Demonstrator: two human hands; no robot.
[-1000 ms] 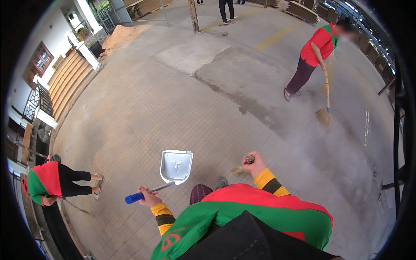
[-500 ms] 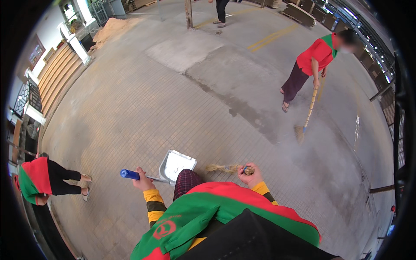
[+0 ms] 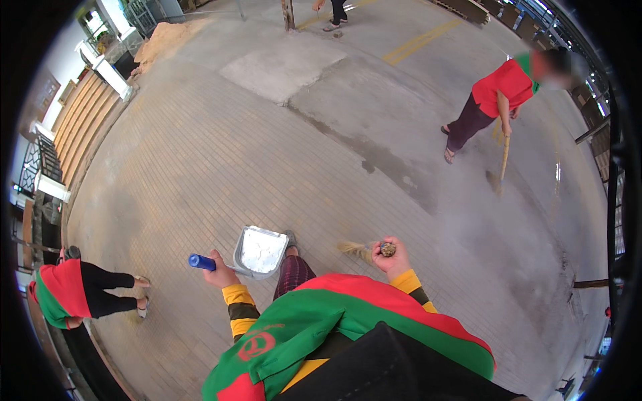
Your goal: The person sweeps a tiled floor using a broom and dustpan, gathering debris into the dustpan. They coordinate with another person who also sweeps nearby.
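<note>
The dustpan is out from behind the checked trouser leg now, its pale inside almost wholly in my feed, and a grey shoe pops up just beside it on the right. There goes the broom too: its straw head sits farther to the right of the dustpan than a beat ago, so the gap between them is wider, and by my reading the two tools are being carried at this instant rather than worked together. The left hand, just left of the dustpan, is wrapped round its blue handle. The right hand, well to the right of the dustpan, is curled about the broom, whose handle end points up at me. Whether the straw brushes the tiled floor, I can't be sure from this steep angle. Far beyond the dustpan, to its right, a co-worker leans over a second broom, and well to its left another co-worker bends low
</note>
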